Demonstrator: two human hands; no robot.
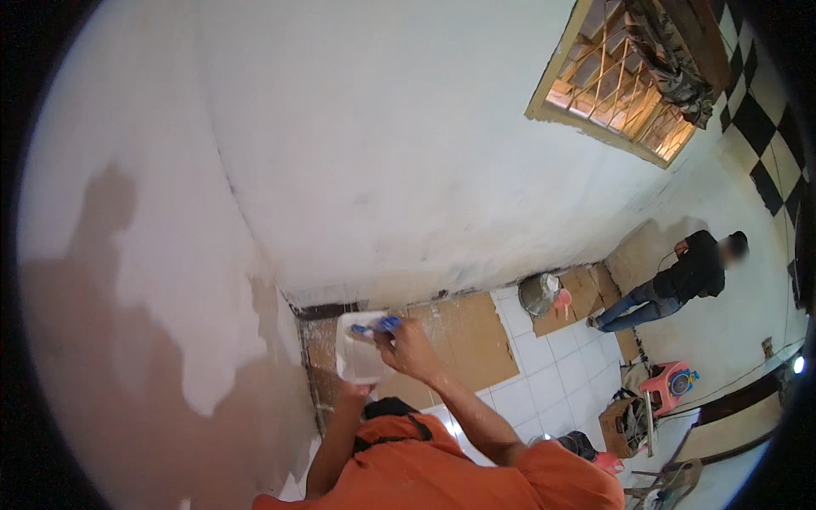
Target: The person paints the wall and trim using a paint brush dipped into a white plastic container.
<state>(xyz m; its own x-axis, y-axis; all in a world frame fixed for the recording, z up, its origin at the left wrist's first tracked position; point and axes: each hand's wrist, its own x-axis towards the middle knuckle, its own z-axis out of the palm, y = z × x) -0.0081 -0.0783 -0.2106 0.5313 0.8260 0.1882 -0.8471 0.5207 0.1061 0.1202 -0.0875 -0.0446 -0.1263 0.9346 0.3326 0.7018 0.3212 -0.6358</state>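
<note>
My left hand (360, 389) is closed on the near edge of a white rectangular tray (357, 367), mostly hidden beneath it. The tray is held out in front of my body, close to the corner of the room. Over its far right part, my right hand (411, 349) grips a small blue-handled tool (384, 325). The tool points left across the tray; its working end is too small to make out, and I cannot tell if it touches the tray.
White walls meet at the corner on my left. Cardboard sheets (467, 340) cover floor tiles (552, 365) along the wall. A grey bucket (538, 293) stands by the wall, and a person in black (688, 272) stands beyond. A pink stool (667, 380) and a cardboard box (623, 422) are at right.
</note>
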